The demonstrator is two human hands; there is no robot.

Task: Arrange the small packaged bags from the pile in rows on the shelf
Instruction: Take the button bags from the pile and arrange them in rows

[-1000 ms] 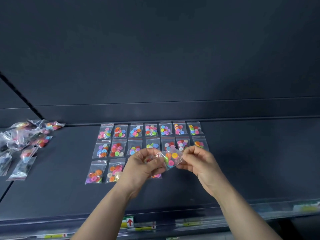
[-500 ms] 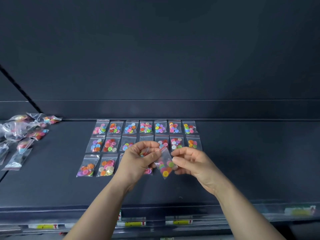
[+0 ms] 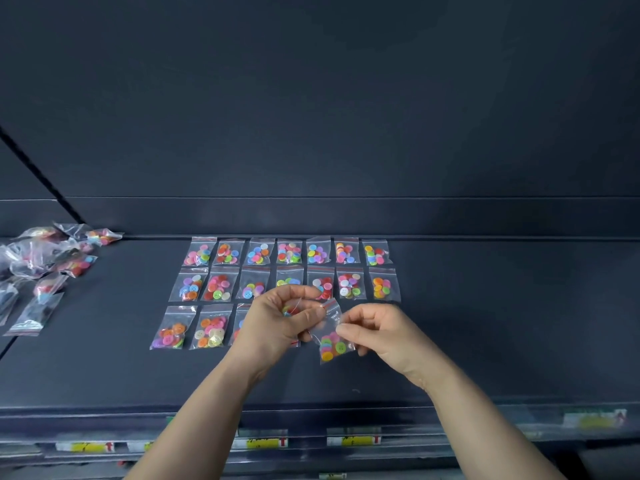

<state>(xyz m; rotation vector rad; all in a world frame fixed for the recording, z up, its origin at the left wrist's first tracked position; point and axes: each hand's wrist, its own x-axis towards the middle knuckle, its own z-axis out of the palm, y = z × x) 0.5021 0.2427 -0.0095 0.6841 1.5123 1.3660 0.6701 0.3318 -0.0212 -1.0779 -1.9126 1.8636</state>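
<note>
The dark shelf (image 3: 485, 323) carries two full rows of bags (image 3: 289, 252) near its back edge, a third row (image 3: 211, 329) begun from the left, and the loose pile (image 3: 45, 268) at its left edge. Both hands grasp one clear bag of buttons (image 3: 330, 339) above the third row's open end: the left hand (image 3: 280, 323) pinches its top, the right hand (image 3: 377, 330) its side. Released early or swung low, it could land crooked or knock the laid neighbours askew, I judge
</note>
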